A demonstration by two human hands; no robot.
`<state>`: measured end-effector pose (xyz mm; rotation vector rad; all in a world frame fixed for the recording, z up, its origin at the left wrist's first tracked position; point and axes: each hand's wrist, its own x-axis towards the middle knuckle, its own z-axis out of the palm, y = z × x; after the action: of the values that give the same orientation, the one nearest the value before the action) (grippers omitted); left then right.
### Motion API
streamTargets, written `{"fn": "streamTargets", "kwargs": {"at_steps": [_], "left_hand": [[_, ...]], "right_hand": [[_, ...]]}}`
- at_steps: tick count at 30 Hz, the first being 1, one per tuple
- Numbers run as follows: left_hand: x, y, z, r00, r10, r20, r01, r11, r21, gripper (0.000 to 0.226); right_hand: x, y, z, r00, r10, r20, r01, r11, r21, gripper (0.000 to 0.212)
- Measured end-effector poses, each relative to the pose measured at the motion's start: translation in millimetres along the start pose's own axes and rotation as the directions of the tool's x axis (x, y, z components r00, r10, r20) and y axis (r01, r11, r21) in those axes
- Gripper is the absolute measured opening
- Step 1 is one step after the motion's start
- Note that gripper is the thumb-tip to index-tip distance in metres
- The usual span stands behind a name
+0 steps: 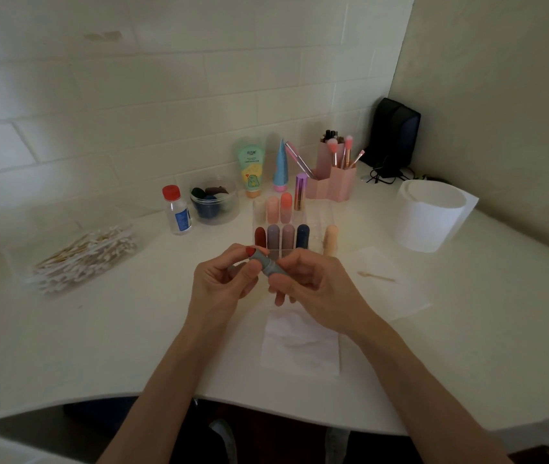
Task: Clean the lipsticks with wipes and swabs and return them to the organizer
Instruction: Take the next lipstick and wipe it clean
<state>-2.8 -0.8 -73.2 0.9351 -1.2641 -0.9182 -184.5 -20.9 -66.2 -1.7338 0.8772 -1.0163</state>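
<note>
Gripping the grey lipstick (269,265), left hand (221,283) near its red tip, right hand (306,284) at its base, we hold it over the wipe (299,346) by the table's (125,336) front edge, probably catching smears.

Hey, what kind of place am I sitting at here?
Probably a home makeup desk in a corner: a clear organizer holds rows of lipsticks, a pink holder has makeup brushes, and cotton swabs lie heaped on the left. The left hand and right hand hold an open teal lipstick.
</note>
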Motion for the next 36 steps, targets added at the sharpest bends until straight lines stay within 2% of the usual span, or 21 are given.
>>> {"fn": "streamTargets", "kwargs": {"at_steps": [3,7,10,12,16,19,21,26,29,32,36], "left_hand": [[-0.9,1.7,-0.4,1.0,-0.021,-0.006,0.021,1.0,-0.005,0.025],[-0.5,2.5,-3.1,0.998,-0.045,0.036,0.047,0.997,-0.058,0.013],[0.0,1.7,-3.8,0.992,-0.07,0.106,0.083,0.989,-0.124,0.039],[-0.4,1.5,-2.2,0.988,-0.085,0.126,0.103,0.985,-0.138,0.047],[1.2,0.4,-2.0,0.995,-0.099,0.013,0.1,0.991,-0.093,0.045],[0.9,4.1,-0.9,0.993,-0.118,-0.02,0.116,0.992,-0.055,0.041],[-0.7,4.5,-1.4,0.993,-0.115,-0.005,0.114,0.992,-0.061,0.046],[-1.0,3.3,-4.1,0.995,-0.092,0.049,0.095,0.993,-0.066,0.029],[-1.2,5.9,-3.0,0.993,-0.118,0.03,0.12,0.991,-0.062,0.018],[-2.5,9.2,-0.3,0.989,-0.139,0.059,0.14,0.99,-0.009,0.03],[-4.7,15.8,7.2,0.98,-0.104,0.169,0.093,0.993,0.071,0.033]], "right_hand": [[-1.2,-3.8,0.6,0.996,0.0,0.092,0.0,1.0,-0.005,0.019],[-4.2,-9.5,-1.9,0.978,0.066,0.198,-0.086,0.992,0.093,0.037],[-8.9,-16.6,-3.9,0.952,0.141,0.273,-0.199,0.959,0.2,0.047],[-10.3,-19.3,-4.5,0.935,0.178,0.306,-0.266,0.925,0.273,0.05],[-4.2,-18.4,-2.7,0.96,0.205,0.193,-0.253,0.928,0.273,0.053],[-2.3,-15.7,-2.0,0.979,0.156,0.132,-0.176,0.972,0.154,0.031],[-3.7,-13.0,-2.4,0.983,0.115,0.144,-0.139,0.976,0.165,0.018],[-3.6,-10.8,-5.2,0.981,0.089,0.171,-0.111,0.986,0.124,0.02],[-2.9,-9.1,-4.8,0.985,0.072,0.156,-0.089,0.991,0.101,0.019],[-2.3,-8.2,-6.0,0.991,0.051,0.124,-0.065,0.992,0.11,0.019],[-1.3,-9.2,-6.1,0.994,0.048,0.097,-0.059,0.992,0.109,0.026]]}}
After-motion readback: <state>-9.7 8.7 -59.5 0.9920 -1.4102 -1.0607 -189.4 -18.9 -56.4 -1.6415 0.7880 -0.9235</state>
